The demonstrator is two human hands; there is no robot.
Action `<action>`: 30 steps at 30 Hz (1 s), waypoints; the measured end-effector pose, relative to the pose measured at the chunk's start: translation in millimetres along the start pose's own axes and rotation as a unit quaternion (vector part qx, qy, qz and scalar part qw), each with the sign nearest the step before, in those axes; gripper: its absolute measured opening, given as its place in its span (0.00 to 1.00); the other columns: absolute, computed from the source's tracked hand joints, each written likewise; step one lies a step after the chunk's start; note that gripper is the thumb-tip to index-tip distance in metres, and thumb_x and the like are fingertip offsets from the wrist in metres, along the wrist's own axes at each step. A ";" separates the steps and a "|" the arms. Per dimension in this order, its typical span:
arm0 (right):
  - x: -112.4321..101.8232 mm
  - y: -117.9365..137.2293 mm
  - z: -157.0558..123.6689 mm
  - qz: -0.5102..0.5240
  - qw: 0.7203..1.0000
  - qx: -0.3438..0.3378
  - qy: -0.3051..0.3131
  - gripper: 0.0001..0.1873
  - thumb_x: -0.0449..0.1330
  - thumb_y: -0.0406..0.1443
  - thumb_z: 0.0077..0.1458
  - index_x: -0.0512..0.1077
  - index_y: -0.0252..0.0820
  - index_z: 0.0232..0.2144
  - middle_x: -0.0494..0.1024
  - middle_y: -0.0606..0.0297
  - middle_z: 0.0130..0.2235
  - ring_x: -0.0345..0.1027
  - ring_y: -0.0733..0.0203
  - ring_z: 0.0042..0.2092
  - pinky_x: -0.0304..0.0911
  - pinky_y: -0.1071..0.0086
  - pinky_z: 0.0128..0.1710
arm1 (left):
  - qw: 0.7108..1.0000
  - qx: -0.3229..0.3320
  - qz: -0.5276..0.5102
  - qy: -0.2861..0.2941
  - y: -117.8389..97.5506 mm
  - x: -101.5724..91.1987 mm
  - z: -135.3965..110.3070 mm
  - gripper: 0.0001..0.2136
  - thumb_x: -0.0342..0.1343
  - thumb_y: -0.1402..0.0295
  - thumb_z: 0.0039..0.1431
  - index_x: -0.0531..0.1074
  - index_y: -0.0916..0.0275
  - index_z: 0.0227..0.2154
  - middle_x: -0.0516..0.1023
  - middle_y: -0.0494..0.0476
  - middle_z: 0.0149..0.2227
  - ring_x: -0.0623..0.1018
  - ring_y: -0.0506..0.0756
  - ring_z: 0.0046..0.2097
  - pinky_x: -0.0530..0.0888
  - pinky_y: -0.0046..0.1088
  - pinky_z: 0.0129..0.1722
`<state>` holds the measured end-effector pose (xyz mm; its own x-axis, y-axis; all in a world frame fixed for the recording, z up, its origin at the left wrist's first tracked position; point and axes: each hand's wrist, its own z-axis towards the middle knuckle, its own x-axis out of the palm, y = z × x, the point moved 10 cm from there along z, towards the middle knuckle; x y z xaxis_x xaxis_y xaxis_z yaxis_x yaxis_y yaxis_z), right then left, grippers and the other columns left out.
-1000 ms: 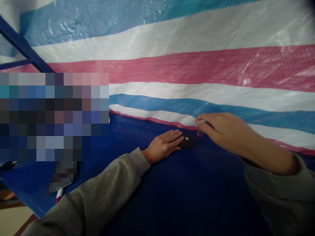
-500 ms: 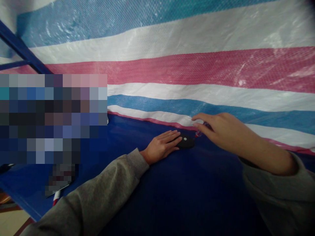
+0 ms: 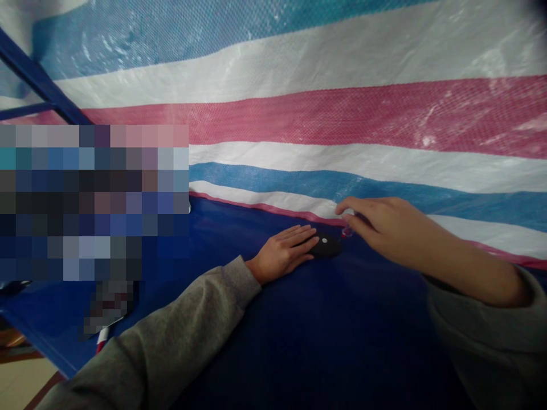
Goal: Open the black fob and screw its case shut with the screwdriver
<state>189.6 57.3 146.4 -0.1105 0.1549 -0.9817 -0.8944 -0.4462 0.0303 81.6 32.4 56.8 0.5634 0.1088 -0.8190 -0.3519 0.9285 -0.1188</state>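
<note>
My left hand (image 3: 283, 251) lies flat on the dark blue surface (image 3: 325, 330), fingers stretched out and together, their tips on a small black oval object (image 3: 325, 246) with a white dot. My right hand (image 3: 380, 223) hovers just right of it, at the foot of the striped tarp (image 3: 325, 119). Its thumb and fingers are pinched on a small reddish thing (image 3: 347, 232) too small to name. Both arms wear grey sleeves.
The red, white and blue striped woven tarp rises behind the hands like a wall. A blue metal frame bar (image 3: 38, 80) slants at the upper left. A pixelated patch (image 3: 94, 205) hides the left side. Pale floor (image 3: 17, 387) shows at the bottom left.
My right hand has shifted slightly along the tarp's lower edge while keeping its pinch. My left hand has stayed flat on the black object.
</note>
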 end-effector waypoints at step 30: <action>0.0 -4.0 0.3 -0.015 1.000 0.021 0.003 0.18 0.45 0.39 0.63 0.73 0.42 0.42 0.81 0.58 0.33 0.75 0.52 0.35 0.62 0.62 0.35 | 1.000 -0.009 -0.008 0.006 1.5 0.5 0.2 0.18 0.48 0.62 0.68 0.67 0.64 0.56 0.70 0.63 0.59 0.67 0.58 0.63 0.68 0.42 0.62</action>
<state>193.0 59.4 146.4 -0.0812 0.1621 -0.9834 -0.9150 -0.4034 0.0091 81.5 34.0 56.4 0.5605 0.0902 -0.8232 -0.3569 0.9233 -0.1418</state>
